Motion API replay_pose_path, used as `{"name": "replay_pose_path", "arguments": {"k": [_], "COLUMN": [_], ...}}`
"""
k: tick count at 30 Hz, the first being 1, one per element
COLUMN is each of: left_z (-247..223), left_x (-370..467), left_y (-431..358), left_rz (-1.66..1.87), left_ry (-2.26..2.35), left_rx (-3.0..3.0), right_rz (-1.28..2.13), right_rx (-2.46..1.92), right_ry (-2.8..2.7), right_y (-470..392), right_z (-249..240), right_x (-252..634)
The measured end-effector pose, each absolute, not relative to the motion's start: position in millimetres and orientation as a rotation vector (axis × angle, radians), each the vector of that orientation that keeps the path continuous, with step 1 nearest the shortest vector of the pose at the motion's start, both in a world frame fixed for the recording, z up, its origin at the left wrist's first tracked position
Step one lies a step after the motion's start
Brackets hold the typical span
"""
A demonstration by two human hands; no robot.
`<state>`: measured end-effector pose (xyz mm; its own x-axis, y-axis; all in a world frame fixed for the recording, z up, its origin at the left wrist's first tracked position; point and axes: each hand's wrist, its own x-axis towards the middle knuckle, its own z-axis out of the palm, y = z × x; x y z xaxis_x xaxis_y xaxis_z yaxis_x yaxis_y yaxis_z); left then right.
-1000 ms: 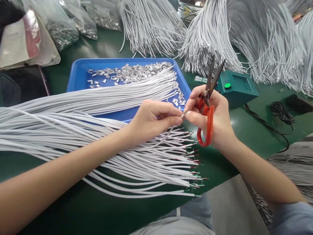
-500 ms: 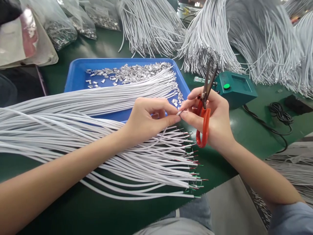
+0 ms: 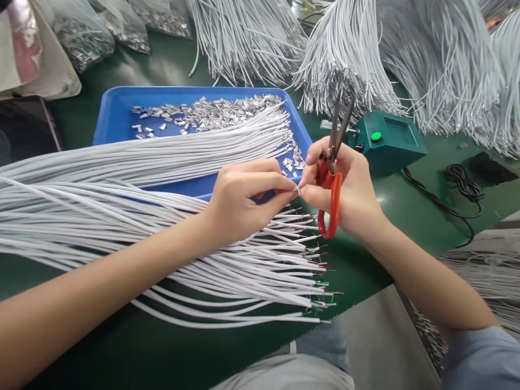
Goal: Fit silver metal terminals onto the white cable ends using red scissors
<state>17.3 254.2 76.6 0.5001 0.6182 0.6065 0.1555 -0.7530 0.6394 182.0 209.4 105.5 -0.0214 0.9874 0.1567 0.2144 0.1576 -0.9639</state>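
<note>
My left hand (image 3: 247, 200) pinches a white cable near its stripped end (image 3: 298, 189), over the front right corner of the blue tray (image 3: 99, 122). Meeting it there, my right hand (image 3: 345, 184) has thumb and forefinger at the cable's fine wires. Orange-handled scissors (image 3: 333, 203) hang on the fingers of my right hand, their dark blades pointing up and away. Beneath my left hand, many white cables (image 3: 260, 271) lie with red and green wire ends toward the right. A second bundle of white cables (image 3: 195, 154) rests across the tray, beside loose small metal pieces (image 3: 211, 114).
A teal device with a green button (image 3: 390, 142) stands right of the tray, with a coiled black cord (image 3: 465, 184). Large cable bundles (image 3: 341, 59) lie along the back. Plastic bags of metal parts (image 3: 81, 40) and a dark flat screen-like object (image 3: 26, 130) are at left.
The view has shifted slightly. My fingertips remain together at the cable end, where the fine wires now look spread apart. The scissors stay in my right hand.
</note>
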Motion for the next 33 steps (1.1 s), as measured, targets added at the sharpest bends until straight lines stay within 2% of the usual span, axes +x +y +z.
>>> {"name": "replay_pose_path", "arguments": {"k": [27, 33], "left_z": [85.0, 84.6], "left_x": [16.8, 17.0], "left_y": [254.9, 254.0], "left_rz": [0.952, 1.04], "left_ry": [0.581, 0.606], "left_rx": [2.104, 2.098], "right_rz": [0.969, 0.95], "right_rx": [-1.138, -1.107], "right_ry": [-1.415, -1.402], "right_y": [213.0, 213.8], "right_z": [104.0, 104.4], "right_x": [184.0, 185.2]}}
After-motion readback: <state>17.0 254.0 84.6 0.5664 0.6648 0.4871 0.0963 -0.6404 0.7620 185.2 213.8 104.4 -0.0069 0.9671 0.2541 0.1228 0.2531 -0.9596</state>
